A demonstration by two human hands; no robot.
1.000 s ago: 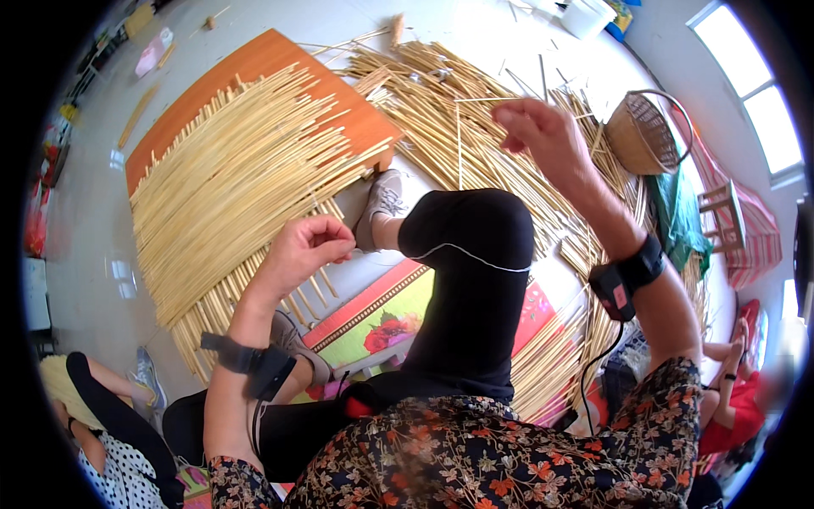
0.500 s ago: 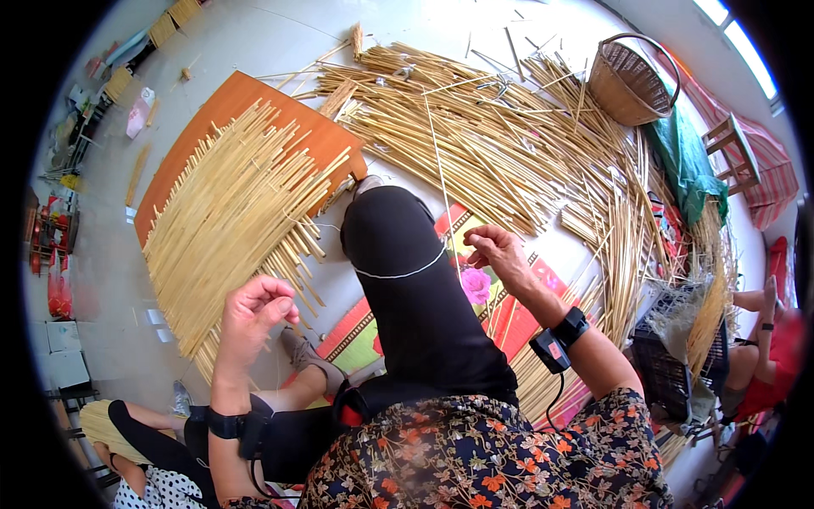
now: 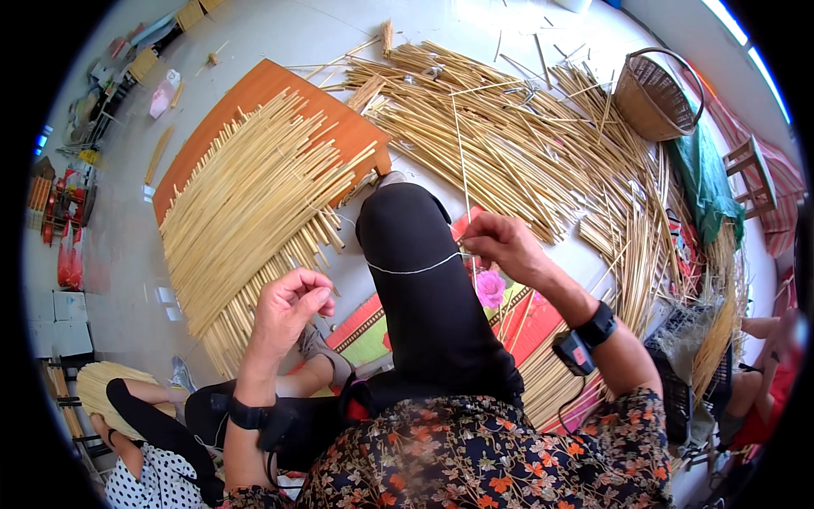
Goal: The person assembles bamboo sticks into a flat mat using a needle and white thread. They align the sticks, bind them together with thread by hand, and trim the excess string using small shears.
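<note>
Across the orange-brown counter (image 3: 263, 81) on the left, a broad mat of pale stalks (image 3: 254, 195) is spread, with its near edge carried out past the tabletop. Its stalks are set side by side, their long axis slanted from near left to far right, and their uneven tips are pointed toward the far right at that end. Beneath its near edge, more stalks are seen, aligned in much the same direction.

A thin white cord (image 3: 415, 270) is stretched crosswise over a black-clad knee (image 3: 407, 212), its left part led toward the mat's right side and its right part toward the right hand (image 3: 498, 246). That hand is held just beside the knee with thumb and fingers drawn together; whether the cord is pinched between them cannot be told. Near its fingertips a slender pale strand (image 3: 464, 161) is seen, its length directed from far to near; contact with it cannot be made out. The left hand (image 3: 291, 307) is held left of the knee, near the mat, with fingers curled and thumb brought close to the forefinger; whether anything is gripped cannot be told.

On the far floor (image 3: 509, 30), a heap of loose stalks (image 3: 475, 136) is strewn, mostly slanted from far left to near right. Beside it, at the far right, a handled wicker basket (image 3: 653, 97) is placed.
</note>
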